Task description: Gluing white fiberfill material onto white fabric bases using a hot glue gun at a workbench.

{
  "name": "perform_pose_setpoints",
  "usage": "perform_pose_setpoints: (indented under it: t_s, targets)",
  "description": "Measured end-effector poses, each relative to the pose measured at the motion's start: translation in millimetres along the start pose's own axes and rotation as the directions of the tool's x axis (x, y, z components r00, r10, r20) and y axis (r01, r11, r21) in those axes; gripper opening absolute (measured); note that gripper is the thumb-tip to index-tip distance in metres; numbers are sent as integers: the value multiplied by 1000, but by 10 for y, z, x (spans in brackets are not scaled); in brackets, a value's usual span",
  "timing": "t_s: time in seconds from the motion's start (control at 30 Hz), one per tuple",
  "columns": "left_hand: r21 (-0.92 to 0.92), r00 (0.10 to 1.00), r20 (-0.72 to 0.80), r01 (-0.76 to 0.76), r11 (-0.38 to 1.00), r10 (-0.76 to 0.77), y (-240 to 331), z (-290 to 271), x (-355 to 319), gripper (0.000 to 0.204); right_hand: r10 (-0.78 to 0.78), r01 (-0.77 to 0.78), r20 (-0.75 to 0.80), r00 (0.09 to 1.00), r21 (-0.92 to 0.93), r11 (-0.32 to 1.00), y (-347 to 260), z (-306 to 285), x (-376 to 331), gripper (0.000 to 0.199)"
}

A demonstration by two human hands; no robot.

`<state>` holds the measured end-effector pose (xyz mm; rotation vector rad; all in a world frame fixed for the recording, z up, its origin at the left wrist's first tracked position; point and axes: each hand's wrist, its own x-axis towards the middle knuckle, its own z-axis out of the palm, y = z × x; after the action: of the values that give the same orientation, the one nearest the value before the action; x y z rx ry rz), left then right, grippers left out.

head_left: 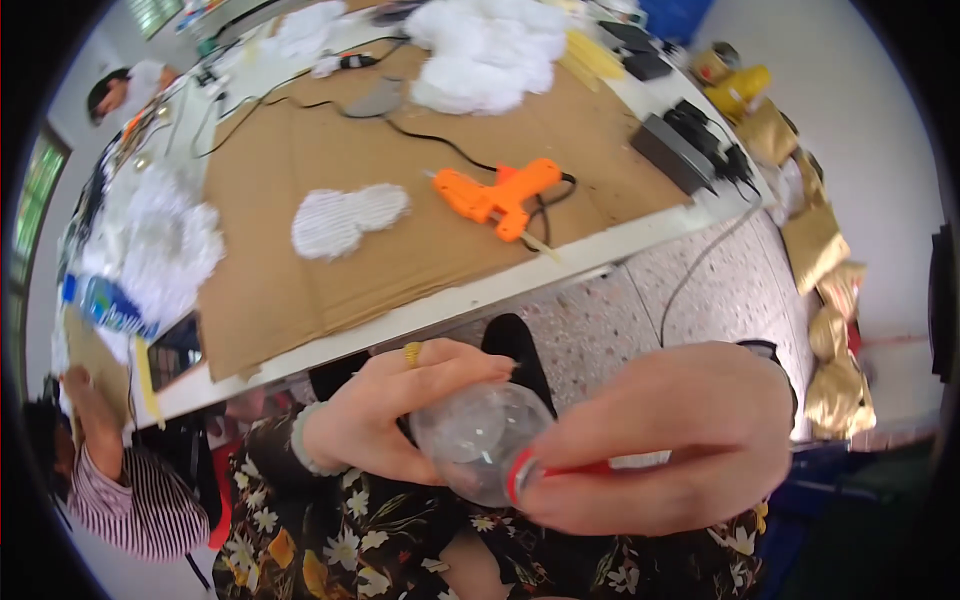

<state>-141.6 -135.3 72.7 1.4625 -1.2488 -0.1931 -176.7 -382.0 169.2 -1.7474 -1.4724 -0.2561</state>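
The clear, rounded plastic bottle [470,440] is held off the counter [450,303], in front of its near edge and above the black floral-patterned garment [370,540]. The neck is turned toward the person's right.

The body is gripped by the left hand [385,405], its fingers curled over the upper side. The neck end is taken by the right hand [680,430], its fingers apparently pinching the red plastic neck piece [519,475]. Because of blur and overlap, it cannot be told whether a cap, a ring or a strip is being worked, or whether it is being turned or pulled.

For sound handling, the body should be steadied without being squeezed, since a thin wall is likely to buckle. Effort should be applied close to the neck and in line with it, so that the bottle is not bent or twisted out of the left grip. A slip toward the lap is judged the main risk.

The orange glue gun [500,193] is laid on the brown cardboard sheet [300,290], well apart from both hands; whether it is heated cannot be determined.
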Motion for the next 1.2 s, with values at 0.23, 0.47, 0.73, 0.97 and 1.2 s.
perform_pose_setpoints:
  t_s: [0.23,0.47,0.73,0.97,1.2]
  targets:
    - [-140,975,205,111,984,-81,-93,-46,104,76,-88,126,249,965,-138,982,-32,-69,-24,20]
    - [-24,969,189,168,985,-161,4,-30,119,80,25,33,115,993,-471,882,-78,73,-78,30]
    - [553,972,-204,17,833,115,98,27,235,80,158,-240,-185,970,-615,751,101,-6,-90,54]
    - [804,908,-383,237,546,170,216,-132,630,88,39,-254,-356,934,-582,773,393,-241,69,45]
    - [636,782,-391,-152,756,486,10,-524,1140,68,233,-645,-672,703,-462,609,461,-1242,540,44]
